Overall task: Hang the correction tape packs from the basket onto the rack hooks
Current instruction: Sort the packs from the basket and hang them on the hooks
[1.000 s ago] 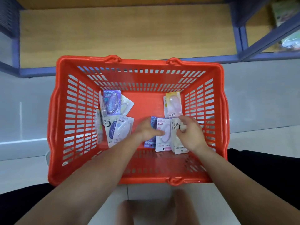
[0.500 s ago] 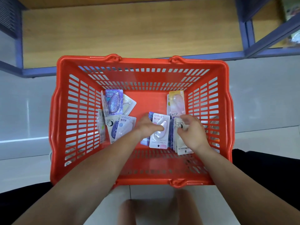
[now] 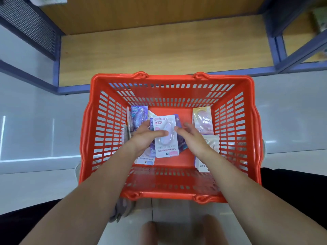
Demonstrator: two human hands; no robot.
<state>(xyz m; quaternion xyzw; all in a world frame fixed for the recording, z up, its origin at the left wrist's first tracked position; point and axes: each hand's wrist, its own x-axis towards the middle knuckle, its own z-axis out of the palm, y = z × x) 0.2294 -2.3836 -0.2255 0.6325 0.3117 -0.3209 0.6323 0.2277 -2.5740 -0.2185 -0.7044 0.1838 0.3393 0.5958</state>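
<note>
Gathering step: over the basket's [image 3: 109,131] middle, the left hand [image 3: 145,138] grips a fan of correction tape packs [image 3: 165,125]. The right hand [image 3: 192,138], fingers relaxed, touches their edge and holds nothing. Next, likely, a lift toward the rack hooks, unseen here.

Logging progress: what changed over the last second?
The left hand gripped the pink pack, with others beneath, and lifted it off the basket floor. The right hand let go of the white pack and moved to the pink pack's edge. The yellow pack stayed put.

Glossy pale floor tiles [image 3: 35,138] beside a blue-framed wooden shelf [image 3: 159,55].
</note>
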